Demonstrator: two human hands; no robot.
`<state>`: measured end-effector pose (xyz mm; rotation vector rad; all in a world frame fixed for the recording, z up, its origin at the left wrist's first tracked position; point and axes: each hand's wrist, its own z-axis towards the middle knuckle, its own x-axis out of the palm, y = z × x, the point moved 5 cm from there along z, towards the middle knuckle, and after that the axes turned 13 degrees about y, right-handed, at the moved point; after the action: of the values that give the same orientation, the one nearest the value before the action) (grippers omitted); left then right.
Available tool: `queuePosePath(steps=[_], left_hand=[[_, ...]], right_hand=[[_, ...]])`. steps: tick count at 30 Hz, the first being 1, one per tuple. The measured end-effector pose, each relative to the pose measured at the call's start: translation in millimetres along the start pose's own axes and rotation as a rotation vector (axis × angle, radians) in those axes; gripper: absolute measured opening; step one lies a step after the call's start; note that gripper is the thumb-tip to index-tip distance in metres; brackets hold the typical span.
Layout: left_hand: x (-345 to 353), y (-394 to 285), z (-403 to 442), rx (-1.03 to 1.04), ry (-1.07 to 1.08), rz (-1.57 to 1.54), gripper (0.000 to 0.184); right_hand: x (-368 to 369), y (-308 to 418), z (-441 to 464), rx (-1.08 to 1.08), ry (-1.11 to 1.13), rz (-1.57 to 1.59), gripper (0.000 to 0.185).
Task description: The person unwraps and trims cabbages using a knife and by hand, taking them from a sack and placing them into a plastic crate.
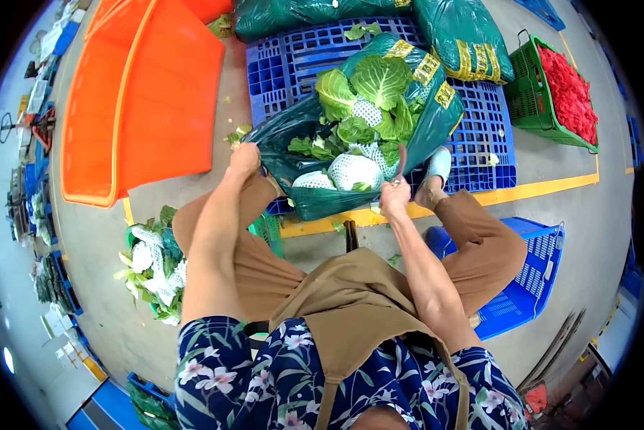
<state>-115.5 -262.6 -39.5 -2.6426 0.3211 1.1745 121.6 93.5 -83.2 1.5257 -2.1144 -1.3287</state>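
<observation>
A dark green plastic bag [275, 143] lies wide open between my feet, its far part on a blue pallet [490, 140]. Inside are pale round vegetable heads [355, 172], like cabbages or cauliflowers, some in white foam nets, and large loose green leaves [381, 80]. My left hand [246, 159] is closed on the bag's left edge. At the bag's near right edge my right hand [395, 196] is closed round what looks like a knife [401, 159], its slim curved reddish-brown blade pointing away from me. Whether those fingers also pinch the bag is hidden.
Full green bags [465, 36] lie at the pallet's far side. An orange tub [168, 93] stands left, a green crate [526, 93] of red net material right. A basket of leaf trimmings and nets [153, 265] is by my left knee, a blue crate [526, 287] by my right.
</observation>
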Motion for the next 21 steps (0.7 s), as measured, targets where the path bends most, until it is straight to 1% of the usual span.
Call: queuePosePath(steps=[2,3,4,6,8,9,10,11,12,13,14,15,16,17,18,19,20,21], left_hand=[[22,6,-5,-0.079,-0.048,-0.13,0.016],[33,6,-5,-0.12,-0.072,-0.197,0.016],[47,4,-1,-0.161,-0.02,-0.212,0.016],[63,-6,7,-0.103,-0.005,-0.122,0.017],[64,-25,9,-0.096,0.106,-0.09,0.022],[61,-39,7,-0.039,0.191,-0.032,0.024],[52,-59,-3,0.033,0.103,-0.041,0.022],[41,-81,-12,0.108,0.005,-0.032,0.019],[35,-103,-18,0.148,-0.065,-0.03,0.017],[34,-125,-20,0.177,-0.043,-0.089,0.031],[46,-142,-16,0.266,-0.131,-0.204,0.029],[75,-153,7,0.326,-0.001,-0.302,0.026],[96,-163,14,0.282,-0.1,-0.423,0.025],[111,-173,20,0.166,-0.031,-0.548,0.032],[114,-182,20,0.09,-0.029,-0.496,0.039],[148,-177,41,0.012,-0.074,-0.562,0.045],[150,-178,41,-0.06,-0.082,-0.688,0.047],[156,-178,42,-0.136,0.041,-0.824,0.052]], right_hand=[[11,20,-17,-0.07,0.001,-0.253,0.023],[18,-1,-4,-0.105,0.006,-0.288,0.028],[14,-3,0,-0.091,0.009,-0.306,0.029],[12,-9,3,-0.058,0.019,-0.337,0.03],[7,-9,2,-0.045,0.039,-0.345,0.028],[7,-12,6,-0.007,0.036,-0.336,0.028],[9,-15,10,0.031,0.034,-0.328,0.028],[10,1,4,-0.047,0.04,-0.297,0.028],[14,27,-6,-0.068,0.076,-0.201,0.024],[21,60,-18,-0.091,0.11,-0.105,0.022],[29,83,-22,-0.12,0.149,-0.009,0.023],[42,93,-19,-0.116,0.217,0.045,0.021],[50,93,-10,-0.102,0.19,-0.011,0.02],[57,83,5,-0.09,0.166,-0.063,0.019],[65,68,21,-0.078,0.142,-0.11,0.019],[65,27,50,-0.01,0.222,-0.39,0.022],[56,25,40,0.062,0.235,-0.472,0.026],[47,25,31,0.133,0.252,-0.556,0.03]])
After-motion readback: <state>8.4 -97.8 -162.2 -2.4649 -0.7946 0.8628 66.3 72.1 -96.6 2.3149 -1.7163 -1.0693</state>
